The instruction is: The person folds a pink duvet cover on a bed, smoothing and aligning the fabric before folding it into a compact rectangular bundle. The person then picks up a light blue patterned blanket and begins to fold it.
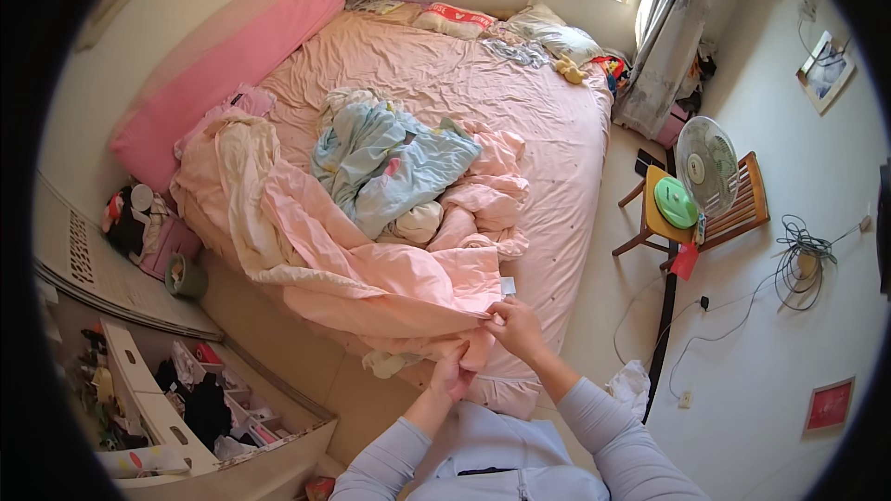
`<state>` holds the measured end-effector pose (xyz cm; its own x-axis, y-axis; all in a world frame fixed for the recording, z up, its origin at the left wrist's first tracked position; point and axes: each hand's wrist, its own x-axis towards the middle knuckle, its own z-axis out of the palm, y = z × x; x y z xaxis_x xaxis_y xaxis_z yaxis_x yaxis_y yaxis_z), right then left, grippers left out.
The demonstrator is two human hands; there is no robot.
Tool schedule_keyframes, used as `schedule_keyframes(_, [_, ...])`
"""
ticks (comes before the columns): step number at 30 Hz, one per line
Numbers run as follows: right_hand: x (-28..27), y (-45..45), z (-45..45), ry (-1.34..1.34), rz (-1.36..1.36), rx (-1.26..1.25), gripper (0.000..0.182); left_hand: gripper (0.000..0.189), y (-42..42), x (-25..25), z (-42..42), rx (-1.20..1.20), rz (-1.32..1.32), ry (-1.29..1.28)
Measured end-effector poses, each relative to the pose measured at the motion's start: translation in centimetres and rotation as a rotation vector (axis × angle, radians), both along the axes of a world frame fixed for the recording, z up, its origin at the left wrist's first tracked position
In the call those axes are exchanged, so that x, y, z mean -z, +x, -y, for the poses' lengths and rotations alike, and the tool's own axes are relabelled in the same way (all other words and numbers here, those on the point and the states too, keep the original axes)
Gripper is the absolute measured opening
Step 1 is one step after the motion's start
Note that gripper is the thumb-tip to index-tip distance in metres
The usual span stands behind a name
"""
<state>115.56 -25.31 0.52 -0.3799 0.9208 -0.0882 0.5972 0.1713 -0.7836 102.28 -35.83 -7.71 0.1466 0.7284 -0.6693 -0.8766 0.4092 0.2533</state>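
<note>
My left hand (452, 377) grips the lower edge of a pink duvet cover (411, 275) near the bed's front corner. A little higher and to the right, my right hand (514, 325) pinches the cover's edge just below a white tag (507, 285). From there the cover runs left across the bed, with a cream quilt (243, 174) along it. A crumpled light blue blanket (397, 160) lies mid-bed, beside a bunched pink cloth (487, 195). Under all this is a pink fitted sheet (557, 174).
A pink bolster (230, 69) lines the bed's left side; pillows (557, 31) lie by the window. At right stand a wooden chair (644, 223) and a fan (706, 165), with cables (804, 257) on the wall. An open drawer (223, 410) is at lower left.
</note>
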Motion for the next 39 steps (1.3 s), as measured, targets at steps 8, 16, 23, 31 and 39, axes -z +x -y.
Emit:
schedule_keyframes(8, [-2.6,-3.7,-4.4,0.284,-0.238,-0.061,0.014,0.036,-2.3,0.6,2.3,0.088,-0.141,-0.030])
schedule_keyframes(16, [-4.6,-8.2,-4.1,0.272,-0.310,-0.193,0.013,0.046,-2.7,-2.0,3.4,-0.065,-0.384,0.081])
schedule_keyframes(23, [-3.5,-7.5,-5.9,0.010,-0.340,-0.214,0.013,0.040,-3.4,-3.8,1.4,-0.181,-0.565,0.082])
schedule_keyframes(31, [-11.0,0.4,-13.6,-0.279,-1.169,-0.002,0.012,0.035,-0.5,-9.2,4.4,-0.293,-0.575,0.004])
schedule_keyframes(39, [-19.7,17.8,-25.0,0.169,-1.256,0.247,0.023,0.045,8.3,-10.3,8.6,-0.428,-0.522,-0.051])
